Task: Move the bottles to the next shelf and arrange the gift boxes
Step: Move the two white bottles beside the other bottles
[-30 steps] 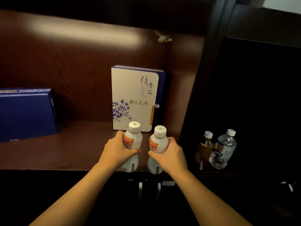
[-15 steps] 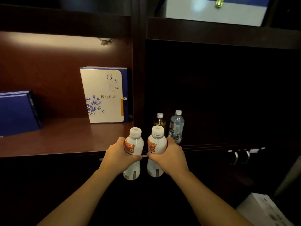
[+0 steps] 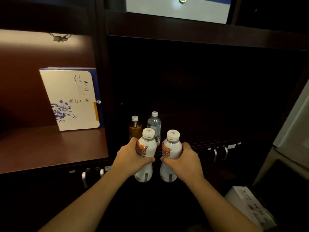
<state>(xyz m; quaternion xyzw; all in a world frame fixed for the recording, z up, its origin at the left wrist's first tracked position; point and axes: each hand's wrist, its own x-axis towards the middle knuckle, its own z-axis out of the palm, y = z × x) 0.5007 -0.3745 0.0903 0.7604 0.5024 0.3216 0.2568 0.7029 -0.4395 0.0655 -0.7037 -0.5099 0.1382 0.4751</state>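
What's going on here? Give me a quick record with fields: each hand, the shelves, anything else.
left hand: grips left white bottle
right hand: grips right white bottle
dark shelf: amber bottle and clear water bottle standing upright
lit shelf: white floral gift box upright
floor, lower right: white carton

The 2 white bottles (image 3: 146, 151) look like smooth, glossy plastic with ridged caps. The lit shelf (image 3: 41, 146) is polished reddish wood. The gift box (image 3: 71, 99) has matt paper facing. Cabinet handles (image 3: 215, 154) gleam metallic.
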